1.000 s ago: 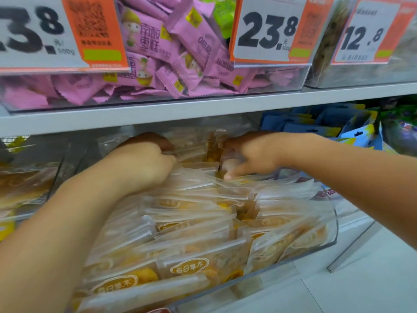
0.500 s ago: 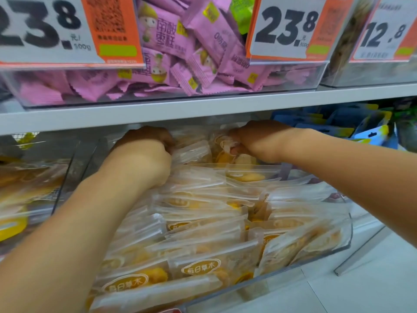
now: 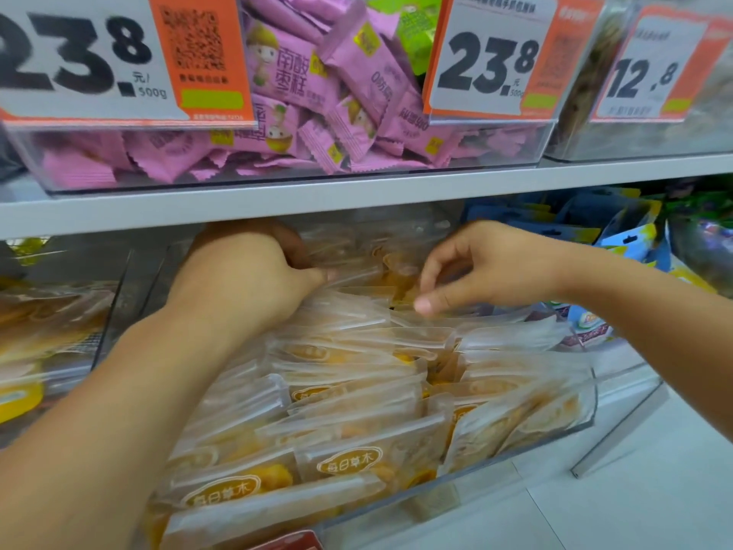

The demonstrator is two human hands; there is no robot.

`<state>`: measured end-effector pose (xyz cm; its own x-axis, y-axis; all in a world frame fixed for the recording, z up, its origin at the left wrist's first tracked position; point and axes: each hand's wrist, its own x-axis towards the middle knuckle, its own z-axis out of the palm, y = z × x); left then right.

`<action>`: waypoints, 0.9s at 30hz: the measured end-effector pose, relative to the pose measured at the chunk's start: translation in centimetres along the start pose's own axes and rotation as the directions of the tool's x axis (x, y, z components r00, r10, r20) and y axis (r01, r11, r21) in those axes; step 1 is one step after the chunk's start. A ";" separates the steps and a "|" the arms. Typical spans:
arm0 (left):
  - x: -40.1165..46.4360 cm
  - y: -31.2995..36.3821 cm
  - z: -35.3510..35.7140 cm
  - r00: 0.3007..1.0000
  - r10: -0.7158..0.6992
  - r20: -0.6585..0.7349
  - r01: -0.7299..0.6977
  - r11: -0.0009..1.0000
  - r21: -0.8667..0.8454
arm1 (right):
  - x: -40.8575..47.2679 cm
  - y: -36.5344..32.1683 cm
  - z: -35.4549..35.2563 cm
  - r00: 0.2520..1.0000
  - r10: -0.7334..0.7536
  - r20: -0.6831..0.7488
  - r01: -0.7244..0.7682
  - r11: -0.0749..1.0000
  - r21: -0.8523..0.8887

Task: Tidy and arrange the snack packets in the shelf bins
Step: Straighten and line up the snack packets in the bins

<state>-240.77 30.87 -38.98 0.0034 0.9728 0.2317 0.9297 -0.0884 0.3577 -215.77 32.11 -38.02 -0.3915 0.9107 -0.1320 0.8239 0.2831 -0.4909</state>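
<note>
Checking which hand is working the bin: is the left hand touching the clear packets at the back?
Touching. Head view: left hand is curled down among the clear packets, thumb pressed on one.

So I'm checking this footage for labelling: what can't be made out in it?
All in the head view:
- Left hand: fingertips buried among the clear packets under the shelf edge; grip unclear.
- 12.8 price tag: small print blurred.
- Leftmost price tag: cut off by the frame edge.
- Blue packets: shadowed, print unreadable.
</note>
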 end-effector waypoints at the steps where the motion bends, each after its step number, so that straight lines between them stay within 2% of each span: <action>1: -0.2 0.1 -0.1 1.000 0.019 0.016 -0.018 0.999 -0.037 | -0.2 0.0 0.2 0.999 -0.034 0.037 0.036 0.999 -0.039; 3: -0.2 0.3 -0.2 0.995 0.056 0.082 -0.049 0.995 -0.088 | 0.3 0.2 0.5 0.998 -0.060 0.013 0.061 0.966 -0.251; 6: -0.2 0.4 -0.4 0.978 0.113 0.175 -0.104 0.993 -0.060 | 2.1 0.9 0.2 0.996 -0.067 -0.062 0.023 0.842 -0.540; 9: 0.0 0.3 -0.1 0.967 0.169 0.188 -0.172 0.985 -0.003 | 4.0 2.1 -0.1 0.944 -0.083 -0.321 -0.133 0.793 -0.595; 11: 0.0 0.4 0.1 0.967 0.204 0.150 -0.206 0.978 0.001 | 4.8 2.5 0.3 0.939 -0.056 -0.338 -0.143 0.832 -0.536; 13: -0.3 0.7 0.2 0.965 0.228 0.130 -0.225 0.974 -0.033 | 4.9 2.4 0.5 0.943 -0.046 -0.331 -0.136 0.851 -0.507; 15: -0.5 1.3 0.2 0.948 0.268 0.169 -0.260 0.963 -0.071 | 4.1 2.1 0.0 0.954 -0.037 -0.297 -0.101 0.895 -0.435; 18: -0.6 1.5 -0.1 0.936 0.288 0.204 -0.271 0.956 -0.110 | 0.8 1.3 -1.0 0.991 -0.022 -0.129 0.008 0.994 -0.108; 20: -0.7 1.4 -0.4 0.937 0.300 0.177 -0.286 0.953 -0.099 | -2.8 0.6 -1.8 0.995 -0.095 -0.003 0.095 0.991 0.094; 21: -0.7 1.5 -0.5 0.932 0.331 0.152 -0.321 0.943 -0.084 | -4.7 0.4 -2.1 0.988 -0.125 0.087 0.113 0.985 0.132; 23: -1.3 2.5 -0.4 0.889 0.438 0.131 -0.426 0.898 -0.112 | -7.7 -0.3 -1.7 0.965 -0.121 0.233 0.114 0.992 0.047; 25: -2.5 4.0 0.0 0.823 0.538 0.184 -0.516 0.842 -0.156 | -9.0 -0.7 -0.4 0.979 -0.069 0.192 0.102 0.980 -0.170; 27: -3.3 4.7 0.9 0.792 0.547 0.269 -0.550 0.832 -0.072 | -8.9 -1.0 1.0 0.989 -0.057 0.133 0.104 0.919 -0.379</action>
<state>-236.10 27.43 -38.87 0.6107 0.7801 0.1361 0.7450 -0.6242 0.2351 -213.56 23.44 -37.17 -0.4892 0.8447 -0.2170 0.8720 0.4695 -0.1385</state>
